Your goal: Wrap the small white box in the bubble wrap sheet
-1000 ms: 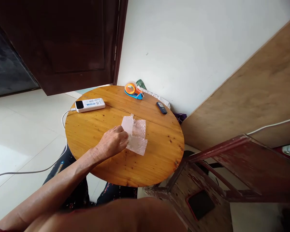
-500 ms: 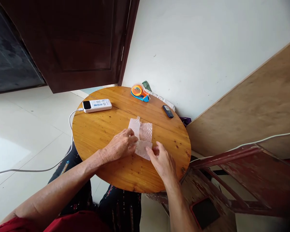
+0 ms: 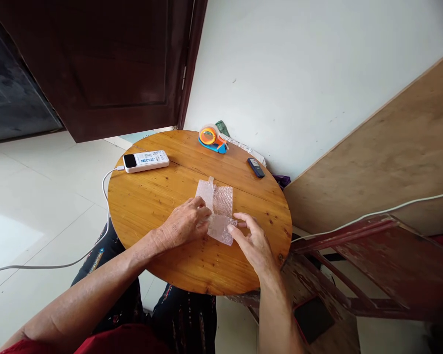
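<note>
A folded piece of clear bubble wrap (image 3: pixel 218 206) lies near the middle of a round wooden table (image 3: pixel 162 196). My left hand (image 3: pixel 184 223) rests on its left edge, fingers curled and pressing it down. My right hand (image 3: pixel 253 241) touches the wrap's near right corner with thumb and forefinger closed on the edge, the other fingers spread.
A white power bank (image 3: pixel 146 160) with a white cable (image 3: pixel 59 265) lies at the table's far left. An orange and blue tape dispenser (image 3: pixel 211 138) and a small dark phone (image 3: pixel 256 168) sit at the far edge by the wall. A worn red wooden chair (image 3: pixel 354 275) stands at the right.
My right hand came into view and reached the wrap's right corner; it now pinches the edge. My left hand stayed on the wrap. The camera shifted slightly.
</note>
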`<state>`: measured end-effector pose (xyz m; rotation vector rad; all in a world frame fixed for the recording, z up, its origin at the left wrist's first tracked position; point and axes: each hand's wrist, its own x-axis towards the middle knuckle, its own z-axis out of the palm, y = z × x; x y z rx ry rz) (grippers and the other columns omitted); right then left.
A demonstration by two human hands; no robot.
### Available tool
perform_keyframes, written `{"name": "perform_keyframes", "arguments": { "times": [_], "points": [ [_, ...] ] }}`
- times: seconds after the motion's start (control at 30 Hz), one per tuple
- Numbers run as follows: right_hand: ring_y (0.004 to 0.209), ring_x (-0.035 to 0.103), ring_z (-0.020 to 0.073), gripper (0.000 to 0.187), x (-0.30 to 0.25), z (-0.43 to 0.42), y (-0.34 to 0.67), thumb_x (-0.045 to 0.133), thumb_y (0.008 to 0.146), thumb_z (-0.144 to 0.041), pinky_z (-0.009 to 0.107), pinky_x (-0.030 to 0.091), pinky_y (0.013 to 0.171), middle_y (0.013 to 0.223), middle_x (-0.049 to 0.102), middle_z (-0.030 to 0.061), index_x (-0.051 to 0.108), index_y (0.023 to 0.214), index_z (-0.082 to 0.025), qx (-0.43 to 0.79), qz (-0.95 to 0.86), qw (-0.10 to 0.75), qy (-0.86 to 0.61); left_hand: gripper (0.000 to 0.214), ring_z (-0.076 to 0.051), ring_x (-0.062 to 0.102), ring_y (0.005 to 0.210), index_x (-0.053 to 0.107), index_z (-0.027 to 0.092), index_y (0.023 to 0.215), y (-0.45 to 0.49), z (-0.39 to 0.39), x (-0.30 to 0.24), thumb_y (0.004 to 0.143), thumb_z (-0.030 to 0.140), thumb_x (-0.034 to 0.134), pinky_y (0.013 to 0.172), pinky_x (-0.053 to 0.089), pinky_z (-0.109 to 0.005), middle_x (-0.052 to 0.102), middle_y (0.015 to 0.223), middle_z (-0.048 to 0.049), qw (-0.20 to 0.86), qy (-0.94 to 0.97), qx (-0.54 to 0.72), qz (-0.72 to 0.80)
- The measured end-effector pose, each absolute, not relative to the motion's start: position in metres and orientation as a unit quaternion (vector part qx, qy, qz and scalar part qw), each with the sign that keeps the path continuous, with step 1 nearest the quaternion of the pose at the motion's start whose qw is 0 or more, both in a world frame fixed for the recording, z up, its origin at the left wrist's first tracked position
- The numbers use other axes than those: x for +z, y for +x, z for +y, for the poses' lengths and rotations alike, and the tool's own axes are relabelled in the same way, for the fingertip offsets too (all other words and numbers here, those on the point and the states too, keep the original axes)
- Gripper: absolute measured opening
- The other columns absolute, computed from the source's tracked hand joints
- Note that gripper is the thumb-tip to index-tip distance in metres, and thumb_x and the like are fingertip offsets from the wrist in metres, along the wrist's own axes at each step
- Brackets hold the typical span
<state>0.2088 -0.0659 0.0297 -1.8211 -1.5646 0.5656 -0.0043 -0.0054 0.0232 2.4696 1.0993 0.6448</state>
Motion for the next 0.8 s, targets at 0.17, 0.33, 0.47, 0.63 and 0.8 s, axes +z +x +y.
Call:
{"name": "perform_keyframes", "arguments": {
  "times": [0.17,0.33,0.47,0.63,0.8],
  "points": [
    [0.075,0.062,0.0198,0.043,0.023,-0.056,0.208,0.06,0.079,-0.054,0.033,0.049,0.07,0.092,0.069,0.0058,0.065,0.106,-0.021,0.262,-0.58,0.287,-0.716,0.022,-0.02,0.062,0.093,0.069,0.02,0.102,-0.003,-0.007,0.02,0.089,0.02,0.052,0.081,0.054,-0.032,0.061,0.108,-0.0077,0.174,0.868,0.236,0.401],
    [0.07,0.061,0.0186,0.038,0.009,-0.051,0.203,0.065,0.076,-0.049,0.029,0.046,0.063,0.084,0.068,0.002,0.063,0.104,-0.023,0.25,-0.575,0.291,-0.722,0.019,-0.019,0.063,0.092,0.069,0.021,0.101,-0.002,-0.007,0.014,0.089,0.023,0.054,0.079,0.055,-0.032,0.06,0.109,-0.0073,0.169,0.862,0.249,0.407],
    [0.061,0.055,0.0155,0.022,0.003,-0.047,0.198,0.065,0.075,-0.043,0.026,0.041,0.057,0.066,0.061,-0.0015,0.062,0.08,-0.022,0.283,-0.581,0.331,-0.688,0.018,-0.021,0.063,0.097,0.068,0.022,0.103,-0.001,-0.009,0.014,0.089,0.029,0.058,0.083,0.055,-0.033,0.06,0.112,-0.0065,0.169,0.858,0.248,0.417],
    [0.055,0.048,0.0123,0.018,-0.001,-0.046,0.194,0.065,0.073,-0.037,0.024,0.037,0.051,0.06,0.055,-0.0036,0.057,0.071,-0.021,0.298,-0.543,0.417,-0.665,0.017,-0.023,0.063,0.1,0.068,0.023,0.101,0.003,-0.013,0.024,0.087,0.032,0.062,0.085,0.055,-0.036,0.061,0.112,-0.0055,0.174,0.845,0.216,0.457],
    [0.054,0.047,0.0103,0.019,0.001,-0.046,0.182,0.066,0.074,-0.033,0.021,0.038,0.05,0.063,0.056,-0.0057,0.056,0.085,-0.021,0.329,-0.496,0.502,-0.628,0.016,-0.023,0.063,0.099,0.066,0.022,0.099,0.006,-0.013,0.029,0.087,0.032,0.061,0.083,0.055,-0.035,0.06,0.11,-0.006,0.168,0.849,0.196,0.462]
  ]
}}
